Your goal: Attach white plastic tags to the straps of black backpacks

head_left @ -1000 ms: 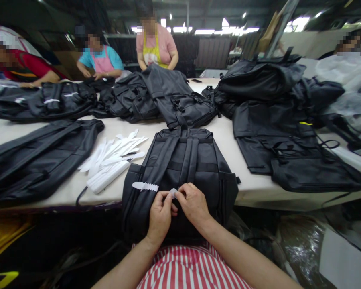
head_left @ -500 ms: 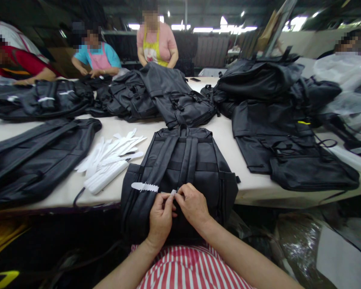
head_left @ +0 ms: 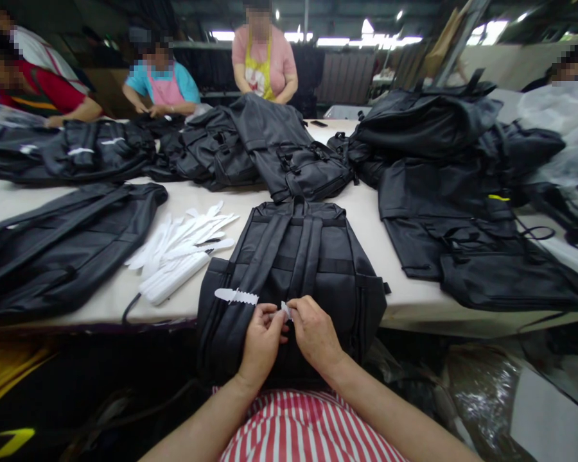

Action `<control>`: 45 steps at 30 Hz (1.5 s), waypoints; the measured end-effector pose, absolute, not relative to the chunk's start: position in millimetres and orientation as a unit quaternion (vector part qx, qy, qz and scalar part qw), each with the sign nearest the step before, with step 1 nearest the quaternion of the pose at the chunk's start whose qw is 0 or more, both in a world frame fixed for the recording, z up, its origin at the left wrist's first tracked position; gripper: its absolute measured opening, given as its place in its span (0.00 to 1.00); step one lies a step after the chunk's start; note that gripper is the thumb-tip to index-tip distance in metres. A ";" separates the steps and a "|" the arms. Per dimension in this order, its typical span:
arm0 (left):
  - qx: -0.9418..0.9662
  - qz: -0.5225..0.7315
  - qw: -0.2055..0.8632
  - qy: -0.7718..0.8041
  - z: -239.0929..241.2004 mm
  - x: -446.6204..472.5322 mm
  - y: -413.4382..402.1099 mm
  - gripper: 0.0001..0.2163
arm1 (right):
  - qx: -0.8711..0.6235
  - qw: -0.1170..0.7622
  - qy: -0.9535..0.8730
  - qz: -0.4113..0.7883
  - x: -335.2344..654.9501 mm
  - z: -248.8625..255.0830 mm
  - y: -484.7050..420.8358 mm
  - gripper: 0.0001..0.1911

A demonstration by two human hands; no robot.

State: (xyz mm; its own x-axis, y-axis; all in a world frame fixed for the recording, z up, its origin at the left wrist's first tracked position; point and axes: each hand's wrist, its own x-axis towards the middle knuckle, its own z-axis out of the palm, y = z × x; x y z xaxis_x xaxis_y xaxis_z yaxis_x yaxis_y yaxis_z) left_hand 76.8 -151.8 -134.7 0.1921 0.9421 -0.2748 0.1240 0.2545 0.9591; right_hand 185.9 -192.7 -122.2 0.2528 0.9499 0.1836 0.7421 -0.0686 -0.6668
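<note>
A long pale-topped table (head_left: 363,221) stretches away ahead of the right hand (head_left: 315,333) and runs out to both sides of it. Far beyond the hand, a dark ribbed wall panel (head_left: 340,80) closes the back of the hall. Bright strip lights (head_left: 347,41) glow above it under a dark ceiling. Up and to the hand's right, daylight shows through a high opening (head_left: 491,29) over a pale wall (head_left: 505,64). Lower right of the hand, crumpled clear plastic (head_left: 476,391) lies below the table's edge.

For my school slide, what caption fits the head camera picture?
Left hand and right hand pinch a white piece over a black backpack beside a pile of strips.
</note>
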 end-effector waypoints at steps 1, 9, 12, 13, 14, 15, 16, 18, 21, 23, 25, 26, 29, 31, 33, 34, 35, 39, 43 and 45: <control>0.491 0.343 0.594 0.537 -134.7 77.4 -150.5 0.12 | -0.713 0.344 -0.591 0.154 185.7 -122.3 -193.2 0.11; 0.486 0.276 0.643 0.524 -129.7 73.8 -146.0 0.16 | -0.699 0.398 -0.571 0.166 184.7 -126.4 -191.1 0.12; 0.492 0.269 0.643 0.521 -128.1 72.9 -146.2 0.15 | -0.693 0.426 -0.553 0.179 185.8 -127.6 -189.7 0.11; 0.493 0.270 0.644 0.518 -127.8 72.8 -146.5 0.15 | -0.693 0.433 -0.547 0.184 186.2 -127.7 -189.5 0.11; 0.494 0.272 0.645 0.515 -127.5 72.8 -146.9 0.15 | -0.692 0.438 -0.542 0.189 186.6 -127.6 -189.4 0.11; 0.496 0.275 0.644 0.513 -127.1 72.9 -147.3 0.15 | -0.690 0.441 -0.540 0.193 187.0 -127.3 -189.6 0.11; 0.498 0.278 0.641 0.513 -126.6 73.1 -147.8 0.14 | -0.687 0.442 -0.541 0.197 187.3 -127.0 -190.0 0.11; 0.509 0.288 0.627 0.515 -125.7 73.5 -148.9 0.14 | -0.678 0.443 -0.551 0.200 187.7 -126.1 -191.8 0.12; 0.540 0.314 0.589 0.513 -125.3 73.9 -150.0 0.13 | -0.663 0.454 -0.562 0.197 187.2 -125.6 -196.5 0.15; 0.553 0.328 0.572 0.508 -126.1 74.1 -150.6 0.12 | -0.654 0.477 -0.551 0.205 186.5 -126.3 -200.6 0.17; 0.552 0.332 0.569 0.511 -127.0 74.3 -151.5 0.12 | -0.646 0.502 -0.530 0.223 185.4 -127.4 -204.9 0.17; 0.548 0.333 0.570 0.515 -127.2 74.5 -152.2 0.11 | -0.644 0.514 -0.517 0.230 184.8 -127.8 -206.9 0.15; 0.543 0.343 0.564 0.518 -127.3 75.2 -155.4 0.10 | -0.654 0.530 -0.490 0.228 182.6 -127.4 -211.2 0.07; 0.549 0.357 0.557 0.511 -127.6 75.5 -158.2 0.09 | -0.669 0.524 -0.480 0.218 181.4 -125.5 -212.2 0.01; 0.559 0.369 0.550 0.499 -129.1 75.2 -160.5 0.08 | -0.679 0.515 -0.478 0.212 180.8 -123.3 -211.9 0.02; 0.565 0.374 0.546 0.493 -130.4 74.9 -161.4 0.08 | -0.681 0.510 -0.482 0.209 180.6 -122.3 -211.4 0.02; 0.571 0.378 0.541 0.488 -131.9 74.5 -162.0 0.08 | -0.681 0.505 -0.490 0.205 180.6 -121.6 -210.9 0.02; 0.602 0.383 0.518 0.472 -137.2 72.7 -162.0 0.06 | -0.680 0.480 -0.522 0.186 180.9 -120.6 -209.0 0.07; 0.605 0.380 0.515 0.474 -133.7 73.1 -160.8 0.06 | -0.695 0.456 -0.532 0.160 180.4 -120.0 -206.5 0.08; 0.589 0.387 0.520 0.483 -130.0 74.5 -160.7 0.07 | -0.698 0.447 -0.540 0.145 179.7 -119.3 -205.8 0.07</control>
